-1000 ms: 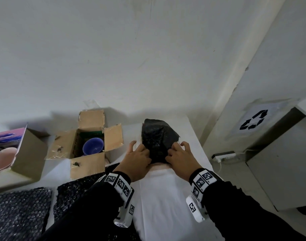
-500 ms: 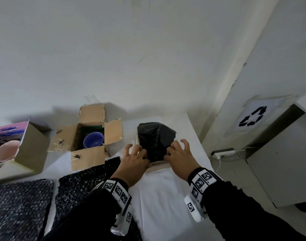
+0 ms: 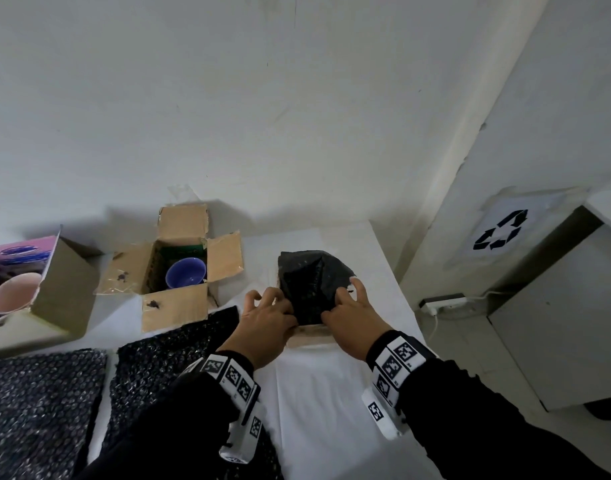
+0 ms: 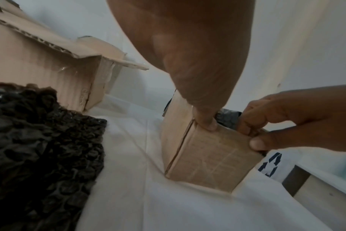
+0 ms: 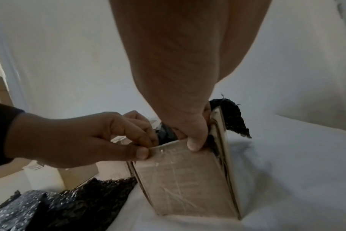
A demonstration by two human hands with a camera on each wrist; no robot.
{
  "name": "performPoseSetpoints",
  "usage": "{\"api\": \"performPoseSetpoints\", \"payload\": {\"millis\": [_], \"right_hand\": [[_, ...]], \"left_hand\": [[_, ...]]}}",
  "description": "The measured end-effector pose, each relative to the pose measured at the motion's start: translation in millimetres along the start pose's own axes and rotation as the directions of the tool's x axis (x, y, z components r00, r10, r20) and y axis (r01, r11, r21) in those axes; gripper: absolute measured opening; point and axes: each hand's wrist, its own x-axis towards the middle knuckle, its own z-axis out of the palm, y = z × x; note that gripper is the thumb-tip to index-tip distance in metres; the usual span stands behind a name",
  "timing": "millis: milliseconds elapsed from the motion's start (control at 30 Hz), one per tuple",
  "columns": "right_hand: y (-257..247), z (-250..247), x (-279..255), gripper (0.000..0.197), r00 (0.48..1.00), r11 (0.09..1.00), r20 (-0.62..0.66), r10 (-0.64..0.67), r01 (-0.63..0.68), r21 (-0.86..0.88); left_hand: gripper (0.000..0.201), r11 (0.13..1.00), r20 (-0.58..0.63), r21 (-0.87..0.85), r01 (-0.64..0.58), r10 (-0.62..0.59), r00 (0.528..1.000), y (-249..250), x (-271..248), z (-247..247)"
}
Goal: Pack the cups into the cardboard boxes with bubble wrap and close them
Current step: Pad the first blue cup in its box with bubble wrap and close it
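Both hands work at the top of a small box standing on the white table. The left hand pinches the box's near rim, thumb outside and fingers curled onto black wrap bulging from the opening. The right hand pinches the same rim at the other corner, fingers curled over the wrap. Left of the left hand stands an open box holding a blue cup. Further left, a pink cup sits in a third box. Wrap sheets lie near the left forearm.
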Motion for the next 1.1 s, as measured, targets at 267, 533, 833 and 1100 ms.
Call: {"api": "performPoseSetpoints", "payload": {"millis": [267, 533, 833, 1100], "right_hand": [[29, -11, 28, 0.026, 0.830, 0.785, -0.394, 0.394, -0.081, 0.615], [39, 17, 63, 0.017, 0.790, 0.677, -0.305, 0.532, -0.180, 0.714], [29, 31, 43, 0.035, 0.724, 0.883, -0.676, 0.136, 0.220, 0.414], [24, 36, 47, 0.029, 0.825, 0.957, -0.561, 0.068, 0.105, 0.269]], "left_hand": [[0.012, 0.997, 0.064, 0.010, 0.077, -0.078, 0.995, 2, -4, 0], [0.051, 0.990, 0.011, -0.124, 0.062, -0.062, 0.998, -10, 1, -20], [0.077, 0.828, -0.069, -0.541, 0.147, -0.218, 0.973, -32, 55, -21], [0.035, 0.996, -0.051, -0.089, -0.015, 0.011, 0.999, -30, 61, -11]]}}
